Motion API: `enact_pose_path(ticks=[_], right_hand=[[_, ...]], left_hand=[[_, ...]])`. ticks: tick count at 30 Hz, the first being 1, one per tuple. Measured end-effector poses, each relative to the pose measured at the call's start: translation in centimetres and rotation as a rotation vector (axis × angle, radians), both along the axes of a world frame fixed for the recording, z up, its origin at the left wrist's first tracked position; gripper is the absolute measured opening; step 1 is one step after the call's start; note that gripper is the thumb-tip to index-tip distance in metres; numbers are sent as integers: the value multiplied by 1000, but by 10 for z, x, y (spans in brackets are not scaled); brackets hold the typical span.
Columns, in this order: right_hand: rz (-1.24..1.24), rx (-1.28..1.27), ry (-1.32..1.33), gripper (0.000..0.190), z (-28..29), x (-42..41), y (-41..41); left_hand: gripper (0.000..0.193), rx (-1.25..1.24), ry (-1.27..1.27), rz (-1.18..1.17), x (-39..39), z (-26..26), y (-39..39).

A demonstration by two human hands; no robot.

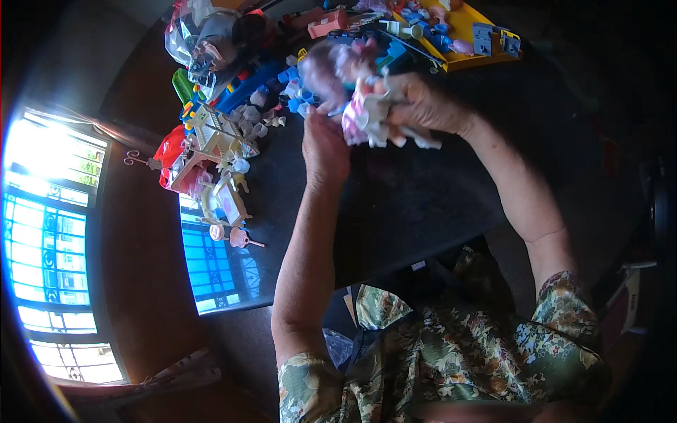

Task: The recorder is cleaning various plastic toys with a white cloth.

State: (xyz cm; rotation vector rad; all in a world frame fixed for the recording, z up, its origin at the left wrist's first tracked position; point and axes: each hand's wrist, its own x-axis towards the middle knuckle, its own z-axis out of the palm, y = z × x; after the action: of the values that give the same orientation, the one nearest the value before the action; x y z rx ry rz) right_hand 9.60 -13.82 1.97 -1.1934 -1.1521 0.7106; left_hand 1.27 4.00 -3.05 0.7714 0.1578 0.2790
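Note:
Both hands are raised over the far part of a dark table (412, 195). A doll (354, 113) with blurred, pale purple hair and a pink-and-white dress is held between them. My right hand (423, 106) grips it from the right, its fingers around whitish, cloth-like pieces. My left hand (325, 135) touches the doll at the left, with its thumb raised near the hair; its fingers are partly hidden. Small blue and white plastic pieces (296, 90) lie just beyond my left hand.
A yellow tray (476, 61) holding small toys stands at the far right. At the left are a toy bunk bed (214, 129), a red bag (170, 150), a small toy guitar (243, 238) and toy furniture. A clear plastic bag (182, 31) sits at the far left. The table's near edge runs before my body.

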Motion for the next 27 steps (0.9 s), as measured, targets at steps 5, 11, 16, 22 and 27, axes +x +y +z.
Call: enact_pose_path(ticks=[5,11,16,22,27], right_hand=[[-473,148,-244,26,1,67,-32],[-898,-213,-672,35,-63,141,-37],[-930,-171,-930,29,-65,145,-36],[-704,-34,-899,23,-45,76,5],[-567,36,-799,27,-47,52,17]], left_hand=[[33,461,140,-4,-14,9,-28],[24,804,15,-30,-18,-11,-26],[21,1156,-23,242,-46,36,-25],[33,1878,458,928,-146,58,70],[64,2033,1249,568,-184,31,113]])
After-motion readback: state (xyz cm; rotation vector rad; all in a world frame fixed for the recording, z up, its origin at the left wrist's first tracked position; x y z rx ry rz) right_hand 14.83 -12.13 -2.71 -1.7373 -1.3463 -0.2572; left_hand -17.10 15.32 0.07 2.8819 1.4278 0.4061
